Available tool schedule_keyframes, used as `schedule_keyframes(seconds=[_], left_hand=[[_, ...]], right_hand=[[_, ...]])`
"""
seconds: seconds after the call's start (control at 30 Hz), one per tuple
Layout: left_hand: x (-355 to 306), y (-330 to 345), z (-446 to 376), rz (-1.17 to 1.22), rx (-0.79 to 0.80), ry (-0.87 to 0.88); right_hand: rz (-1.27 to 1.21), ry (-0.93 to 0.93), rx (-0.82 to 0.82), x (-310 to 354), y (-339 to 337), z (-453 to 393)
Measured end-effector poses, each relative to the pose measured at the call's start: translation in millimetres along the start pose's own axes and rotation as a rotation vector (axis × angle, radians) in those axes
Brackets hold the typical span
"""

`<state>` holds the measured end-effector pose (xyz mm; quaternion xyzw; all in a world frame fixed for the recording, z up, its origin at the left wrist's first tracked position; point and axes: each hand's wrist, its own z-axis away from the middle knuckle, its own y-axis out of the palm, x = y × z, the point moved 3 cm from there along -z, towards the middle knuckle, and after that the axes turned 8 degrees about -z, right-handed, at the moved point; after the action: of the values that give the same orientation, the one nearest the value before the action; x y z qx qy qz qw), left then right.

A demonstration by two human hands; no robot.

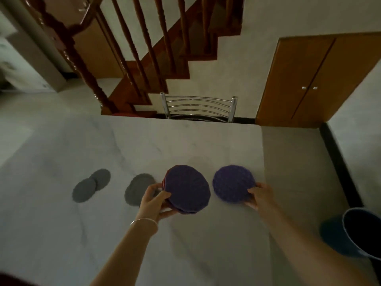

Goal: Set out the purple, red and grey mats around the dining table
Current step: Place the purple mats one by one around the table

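Holding a stack of purple and red mats [186, 187] at centre frame, the left grip [156, 200] clasped it; the right grip [257, 196] pinched a single purple mat [233, 183] on the bench [185, 141].

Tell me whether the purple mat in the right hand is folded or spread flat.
Spread flat: the purple mat shows its full round face, with the right hand gripping its near edge.

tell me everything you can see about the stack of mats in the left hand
The stack of mats is round with a dark purple, woven-looking mat on top; reddish edges of others show at its left rim and below. The left hand grips its near-left edge, thumb on top. It tilts slightly over the pale marble table, between a grey mat and a single purple mat.
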<state>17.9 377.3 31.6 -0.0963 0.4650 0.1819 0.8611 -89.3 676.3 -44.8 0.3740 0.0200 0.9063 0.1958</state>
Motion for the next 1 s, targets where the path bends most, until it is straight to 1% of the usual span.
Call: schedule_keyframes(seconds=[0.07,0.1,0.17,0.2,0.23,0.27,0.3,0.33,0.4,0.47,0.67,0.77,0.9,1.0], left_hand=[[2,6,3,0.009,0.000,-0.008],[3,9,5,0.017,0.002,-0.010],[4,14,7,0.034,0.015,-0.009],[4,17,8,0.041,0.025,-0.008],[5,19,9,0.047,0.036,-0.008],[5,21,11,0.052,0.048,-0.010],[6,23,13,0.060,0.059,-0.013],[7,24,16,0.071,0.070,-0.016],[11,26,22,0.104,0.100,-0.023],[13,25,29,0.125,0.143,-0.027],[16,5,43,0.126,0.231,-0.045],[15,-14,45,0.106,0.291,-0.030],[22,-49,43,0.083,0.373,-0.035],[31,-80,42,0.040,0.453,-0.050]], right_hand=[[0.117,0.009,-0.052,0,-5,3],[0.260,-0.048,-0.121,2,-10,7],[0.626,-0.282,-0.260,10,-16,16],[0.716,-0.435,-0.256,14,-12,23],[0.736,-0.570,-0.194,17,-4,33],[0.715,-0.656,-0.100,18,6,43],[0.684,-0.701,0.005,16,17,53],[0.665,-0.693,0.108,12,27,62],[0.637,-0.561,0.277,1,42,78],[0.583,-0.441,0.367,-10,50,94],[0.693,-0.539,0.328,-23,61,136],[0.641,-0.534,0.306,-35,70,158],[0.605,-0.574,0.171,-63,81,186],[0.515,-0.606,0.108,-94,87,210]])
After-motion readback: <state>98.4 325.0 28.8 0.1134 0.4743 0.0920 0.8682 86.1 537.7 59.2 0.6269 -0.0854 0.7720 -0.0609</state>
